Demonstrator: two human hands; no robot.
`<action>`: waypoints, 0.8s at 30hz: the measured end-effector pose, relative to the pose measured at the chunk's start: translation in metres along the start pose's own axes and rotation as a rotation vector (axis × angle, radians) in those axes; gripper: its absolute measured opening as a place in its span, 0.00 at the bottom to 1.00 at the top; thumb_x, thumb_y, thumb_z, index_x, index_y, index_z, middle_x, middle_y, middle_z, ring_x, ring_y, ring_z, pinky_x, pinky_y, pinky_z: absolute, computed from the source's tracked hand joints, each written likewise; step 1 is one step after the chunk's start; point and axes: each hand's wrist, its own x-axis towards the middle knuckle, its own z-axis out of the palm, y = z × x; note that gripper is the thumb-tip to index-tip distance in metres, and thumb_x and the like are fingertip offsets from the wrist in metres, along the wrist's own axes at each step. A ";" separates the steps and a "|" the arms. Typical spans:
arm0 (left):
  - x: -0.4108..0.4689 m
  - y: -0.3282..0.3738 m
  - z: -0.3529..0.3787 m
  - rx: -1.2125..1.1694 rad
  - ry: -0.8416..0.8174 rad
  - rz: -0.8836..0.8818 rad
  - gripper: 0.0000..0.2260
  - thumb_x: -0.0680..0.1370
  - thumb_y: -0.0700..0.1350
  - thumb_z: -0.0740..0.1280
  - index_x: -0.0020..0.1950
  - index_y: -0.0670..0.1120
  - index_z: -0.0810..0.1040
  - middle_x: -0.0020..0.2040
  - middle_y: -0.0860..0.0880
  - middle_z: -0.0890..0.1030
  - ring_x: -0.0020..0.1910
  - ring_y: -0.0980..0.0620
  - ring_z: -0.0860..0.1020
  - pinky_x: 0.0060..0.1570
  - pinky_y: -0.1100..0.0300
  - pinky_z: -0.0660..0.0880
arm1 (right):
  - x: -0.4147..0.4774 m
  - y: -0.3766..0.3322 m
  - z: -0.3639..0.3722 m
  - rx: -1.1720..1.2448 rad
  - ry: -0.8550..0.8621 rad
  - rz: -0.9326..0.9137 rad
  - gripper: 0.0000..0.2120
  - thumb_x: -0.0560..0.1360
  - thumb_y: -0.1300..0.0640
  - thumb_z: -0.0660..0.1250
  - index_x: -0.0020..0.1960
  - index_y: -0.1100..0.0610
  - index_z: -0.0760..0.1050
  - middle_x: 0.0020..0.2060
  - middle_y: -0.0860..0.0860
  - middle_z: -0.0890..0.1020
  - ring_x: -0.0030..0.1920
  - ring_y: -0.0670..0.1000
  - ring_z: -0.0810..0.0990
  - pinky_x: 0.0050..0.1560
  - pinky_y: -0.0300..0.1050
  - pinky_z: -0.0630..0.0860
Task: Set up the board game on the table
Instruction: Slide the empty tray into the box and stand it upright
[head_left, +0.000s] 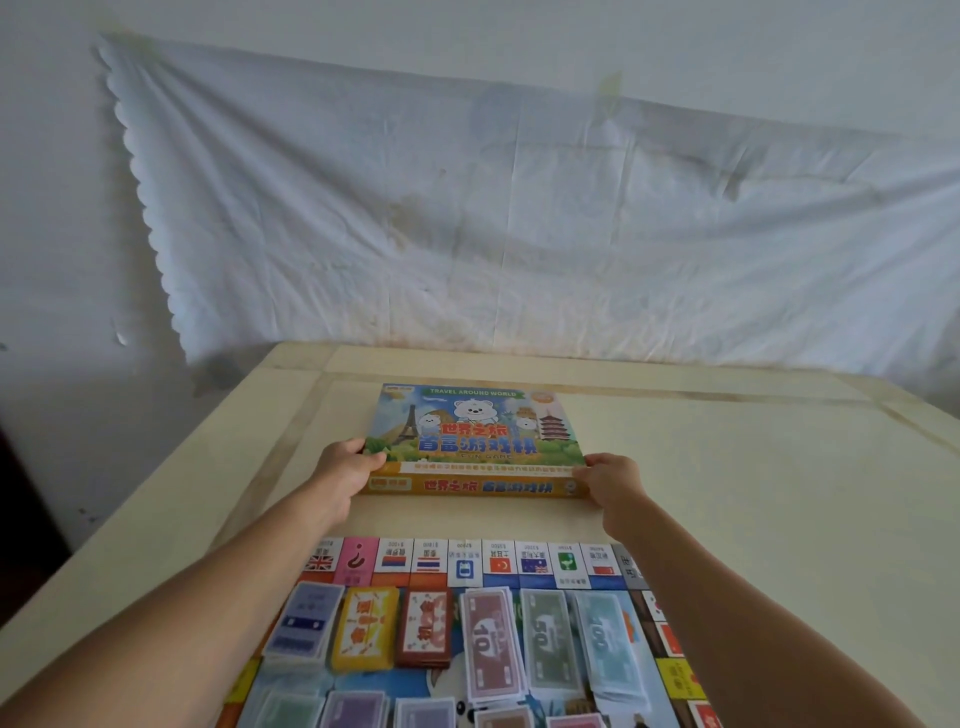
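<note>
While the game board (467, 566) lies spread with card stacks, both hands — left hand (347, 475), right hand (613, 480) — clasp the game box (475, 441) by its near corners.

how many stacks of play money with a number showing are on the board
3, side by side in a row on the board: the 10 stack, the 50 stack to its right, then the 100 stack. Stacks at the bottom edge are cut off, so more may exist.

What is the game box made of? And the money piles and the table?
The game box looks like printed cardboard with a slight gloss, folded at sharp edges. The money piles look like thin printed paper, apparently in clear wrap, since they shine. The table seems cream-painted wood or laminate, smooth and scuffed; hard to say which.
</note>
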 end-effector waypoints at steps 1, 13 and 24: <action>-0.001 0.001 0.001 0.004 0.002 0.000 0.14 0.79 0.37 0.65 0.65 0.39 0.75 0.51 0.43 0.79 0.50 0.47 0.76 0.49 0.58 0.70 | 0.000 0.001 0.000 0.002 0.002 -0.001 0.12 0.75 0.68 0.65 0.59 0.64 0.76 0.36 0.51 0.76 0.46 0.54 0.78 0.54 0.49 0.77; -0.010 0.002 0.001 0.033 -0.017 0.007 0.16 0.79 0.38 0.64 0.67 0.40 0.73 0.51 0.45 0.78 0.49 0.49 0.75 0.49 0.59 0.69 | 0.006 0.007 -0.003 0.028 0.033 0.015 0.05 0.74 0.68 0.63 0.46 0.61 0.75 0.37 0.55 0.78 0.39 0.53 0.78 0.46 0.49 0.78; -0.008 0.000 0.005 0.023 0.012 0.018 0.17 0.79 0.37 0.65 0.68 0.39 0.72 0.52 0.44 0.78 0.48 0.49 0.74 0.49 0.59 0.67 | 0.009 0.012 -0.003 0.031 0.040 0.027 0.04 0.73 0.67 0.64 0.45 0.61 0.76 0.38 0.56 0.79 0.39 0.53 0.79 0.46 0.49 0.79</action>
